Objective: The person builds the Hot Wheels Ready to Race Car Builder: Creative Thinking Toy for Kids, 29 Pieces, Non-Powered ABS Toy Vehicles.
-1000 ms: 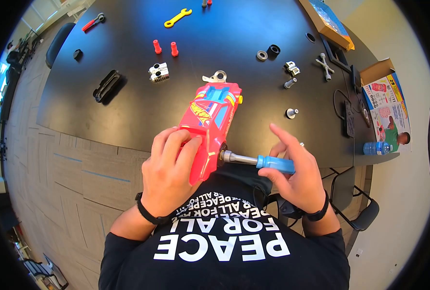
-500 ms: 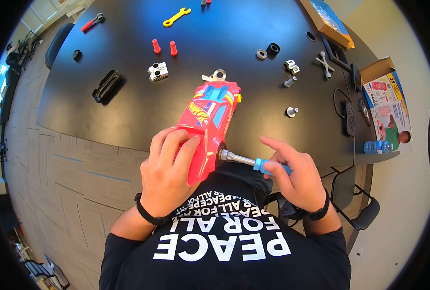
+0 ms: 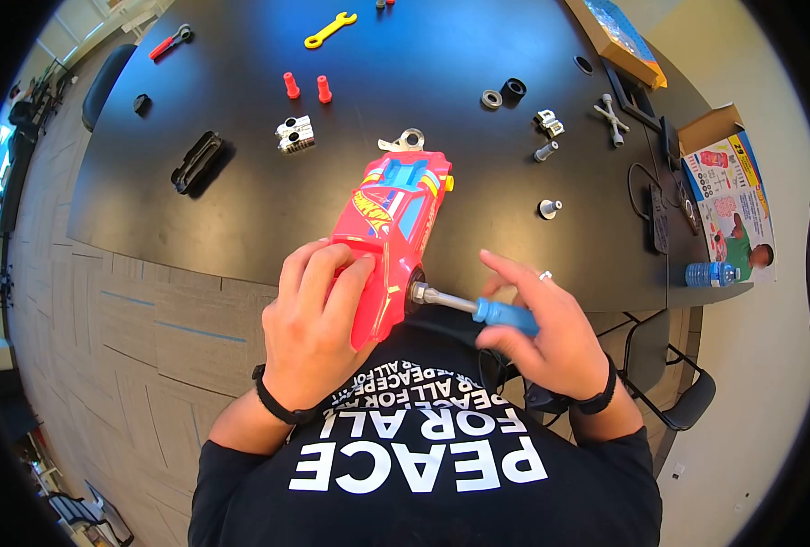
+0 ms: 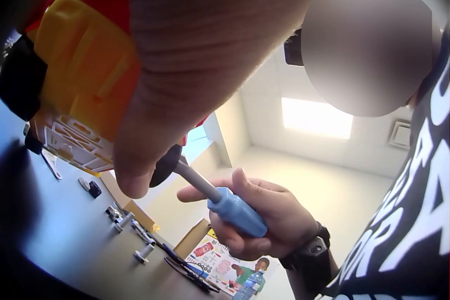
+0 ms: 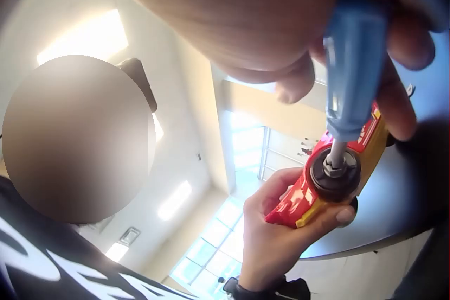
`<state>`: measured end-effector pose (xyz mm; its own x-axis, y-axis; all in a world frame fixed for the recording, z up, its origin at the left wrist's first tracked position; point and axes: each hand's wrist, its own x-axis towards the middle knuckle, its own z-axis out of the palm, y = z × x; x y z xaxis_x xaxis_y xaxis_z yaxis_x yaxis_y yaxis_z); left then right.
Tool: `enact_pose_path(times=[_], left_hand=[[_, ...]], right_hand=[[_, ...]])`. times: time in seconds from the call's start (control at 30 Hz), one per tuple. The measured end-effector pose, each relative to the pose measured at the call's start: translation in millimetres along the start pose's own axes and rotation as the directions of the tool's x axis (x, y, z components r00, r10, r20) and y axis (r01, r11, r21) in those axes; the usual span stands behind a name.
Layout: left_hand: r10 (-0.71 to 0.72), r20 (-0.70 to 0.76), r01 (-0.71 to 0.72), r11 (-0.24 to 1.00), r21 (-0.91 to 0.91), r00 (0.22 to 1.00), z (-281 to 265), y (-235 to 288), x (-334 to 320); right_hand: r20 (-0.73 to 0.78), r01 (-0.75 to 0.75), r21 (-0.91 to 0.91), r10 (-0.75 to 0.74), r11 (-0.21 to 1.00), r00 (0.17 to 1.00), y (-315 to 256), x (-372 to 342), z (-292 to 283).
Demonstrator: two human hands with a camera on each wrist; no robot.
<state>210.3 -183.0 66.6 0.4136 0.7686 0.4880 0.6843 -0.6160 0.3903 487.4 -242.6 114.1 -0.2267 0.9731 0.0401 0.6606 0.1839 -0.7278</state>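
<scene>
A red toy car [image 3: 385, 210] with blue windows and yellow stickers lies tilted along the table's near edge. My left hand [image 3: 309, 314] grips its near end from above, thumb underneath beside the yellow base [image 4: 88, 64]. On the car's right side is a dark wheel [image 5: 349, 184] with a silver hex piece at its centre. Against that piece stands the shaft of a blue-handled screwdriver [image 3: 507, 316]. My right hand [image 3: 555, 337] holds the handle between thumb and curled fingers, while the index finger [image 4: 188, 194] points out straighter, toward the car.
Beyond the car lie a silver engine piece [image 3: 295, 134], two red pegs [image 3: 324, 88], a yellow wrench [image 3: 330, 30] and a black frame [image 3: 197, 162]. Silver bolts [image 3: 550, 210], rings [image 3: 491, 99] and a cross wrench [image 3: 611, 120] lie rightward. A water bottle [image 3: 710, 274] stands near a box [image 3: 728, 191].
My right hand has shifted slightly left with the screwdriver, its fingers and thumb changing position round the handle. The left hand and the car have barely moved.
</scene>
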Motion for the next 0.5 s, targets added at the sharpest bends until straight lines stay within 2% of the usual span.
enact_pose_path(times=[0.03, 0.07, 0.1, 0.13, 0.17, 0.23, 0.37, 0.43, 0.5], left_hand=[[-0.002, 0.002, 0.002, 1.0, -0.001, 1.0, 0, 0, 0], [-0.003, 0.005, 0.003, 1.0, -0.001, 1.0, 0, 0, -1], [-0.003, 0.006, 0.003, 1.0, -0.002, 1.0, 0, 0, -1], [0.002, 0.005, -0.002, 1.0, 0.005, 1.0, 1, 0, -2], [0.007, 0.002, -0.007, 1.0, 0.012, 1.0, 1, -1, -2], [0.005, 0.003, -0.005, 1.0, 0.01, 1.0, 1, -1, -2], [-0.002, -0.014, 0.002, 1.0, -0.013, 1.0, 3, -3, -3], [-0.006, -0.023, 0.006, 1.0, -0.027, 1.0, 2, -4, -2], [-0.011, -0.027, 0.009, 0.999, -0.044, 1.0, 1, -4, -2]], right_hand=[[-0.113, 0.095, -0.075, -0.103, 0.993, 0.988, -6, 3, 3], [-0.112, 0.094, -0.074, -0.102, 0.993, 0.988, -6, 2, 1], [0.031, -0.049, 0.042, 0.048, 0.998, 0.998, -4, 0, -2], [0.187, -0.206, 0.135, 0.179, 0.969, 0.966, -3, -1, -4], [0.186, -0.207, 0.136, 0.18, 0.969, 0.966, 0, -1, -3], [0.201, -0.093, 0.1, 0.072, 0.991, 0.977, 7, 1, 2], [0.147, -0.023, 0.062, 0.014, 0.998, 0.989, -6, 7, -2], [0.316, -0.052, 0.14, 0.005, 0.989, 0.949, 6, 4, -2], [0.311, -0.048, 0.141, 0.002, 0.989, 0.95, 19, 1, 5]])
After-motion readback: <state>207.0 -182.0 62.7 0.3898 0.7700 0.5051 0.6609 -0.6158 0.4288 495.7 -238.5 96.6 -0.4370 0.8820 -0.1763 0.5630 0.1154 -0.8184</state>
